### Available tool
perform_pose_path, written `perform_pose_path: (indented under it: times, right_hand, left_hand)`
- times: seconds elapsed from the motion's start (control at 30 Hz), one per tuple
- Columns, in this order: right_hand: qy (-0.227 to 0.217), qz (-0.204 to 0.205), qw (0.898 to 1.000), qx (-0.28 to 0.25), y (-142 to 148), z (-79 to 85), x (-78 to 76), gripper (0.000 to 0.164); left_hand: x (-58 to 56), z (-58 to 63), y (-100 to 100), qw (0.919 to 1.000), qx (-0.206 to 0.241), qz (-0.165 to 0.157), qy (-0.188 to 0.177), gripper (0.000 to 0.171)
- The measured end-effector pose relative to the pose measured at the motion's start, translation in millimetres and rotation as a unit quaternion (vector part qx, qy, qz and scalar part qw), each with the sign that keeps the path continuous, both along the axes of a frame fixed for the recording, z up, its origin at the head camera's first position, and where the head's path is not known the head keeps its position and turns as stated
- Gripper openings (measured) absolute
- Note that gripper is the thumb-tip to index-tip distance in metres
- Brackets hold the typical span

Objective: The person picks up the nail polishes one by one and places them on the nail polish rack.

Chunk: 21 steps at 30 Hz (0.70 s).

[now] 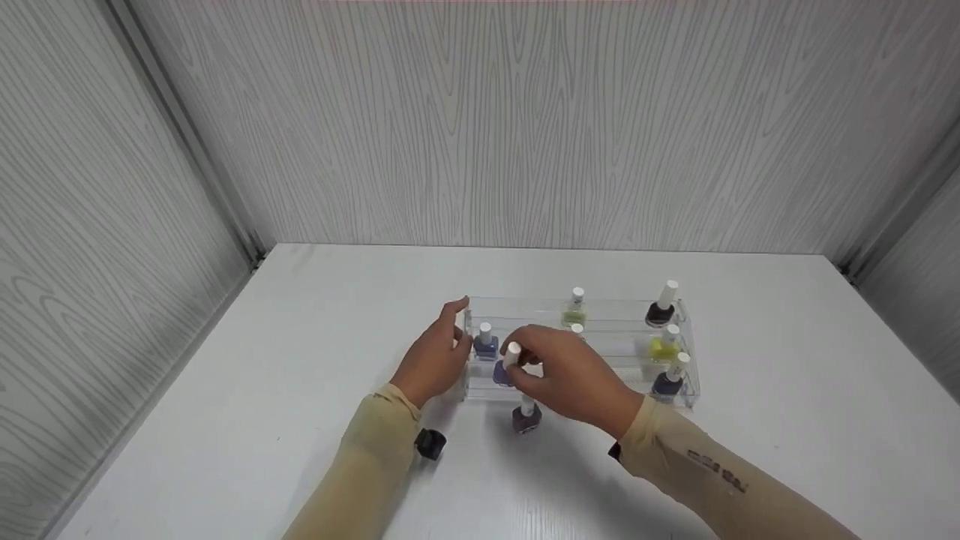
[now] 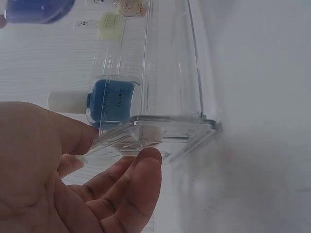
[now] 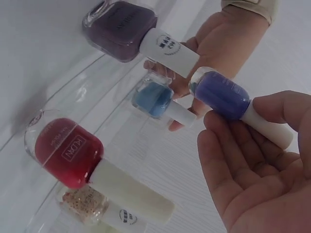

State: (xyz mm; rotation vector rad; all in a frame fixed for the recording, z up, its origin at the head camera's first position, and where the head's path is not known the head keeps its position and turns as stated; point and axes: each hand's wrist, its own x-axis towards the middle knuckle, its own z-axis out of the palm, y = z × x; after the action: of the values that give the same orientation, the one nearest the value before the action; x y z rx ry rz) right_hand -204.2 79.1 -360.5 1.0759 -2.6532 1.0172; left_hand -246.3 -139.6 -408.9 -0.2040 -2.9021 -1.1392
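Observation:
My right hand (image 1: 574, 371) pinches the white cap of a violet-blue nail polish bottle (image 3: 221, 94) between thumb and fingers, tilted over the front left of a clear tiered rack (image 1: 611, 367). My left hand (image 1: 435, 356) holds the rack's left end, its thumb and fingers about the end panel (image 2: 150, 133). Close by that hand, a blue nail polish bottle (image 2: 112, 102) stands on a tier. A dark mauve bottle (image 1: 526, 418) stands in front of the rack. In the right wrist view, a red bottle (image 3: 70, 153) and a glitter bottle (image 3: 83, 204) show; my right hand hides much of them from the head view.
On the rack's right side stand a dark bottle (image 1: 660, 311), a yellow bottle (image 1: 664, 349) and a navy bottle (image 1: 667, 384). A pale green bottle (image 1: 574, 316) sits on the back tier. White table (image 1: 300, 337) surrounds the rack, with wood-grain panels (image 1: 525, 127) behind and beside it.

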Motion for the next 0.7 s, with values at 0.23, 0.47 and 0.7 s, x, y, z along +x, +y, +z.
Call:
perform_pose_path:
  times: [0.23,0.47,0.7]
  right_hand:
    - [-0.009,-0.013,0.999,0.038,-14,-8.8,-12.7,0.006]
    - [0.008,0.005,0.999,0.050,-23,-13.9,-16.4,0.005]
    - [-0.007,-0.005,0.998,0.060,-26,-13.2,-20.0,0.005]
  left_hand:
    - [-0.7,-0.6,-1,1.0000,0.002,-0.007,-0.001,0.059]
    - [0.5,0.1,-1,0.9999,0.007,-0.010,-0.005,0.058]
    - [-0.3,1.0,-1,0.9999,0.007,-0.007,-0.012,0.059]
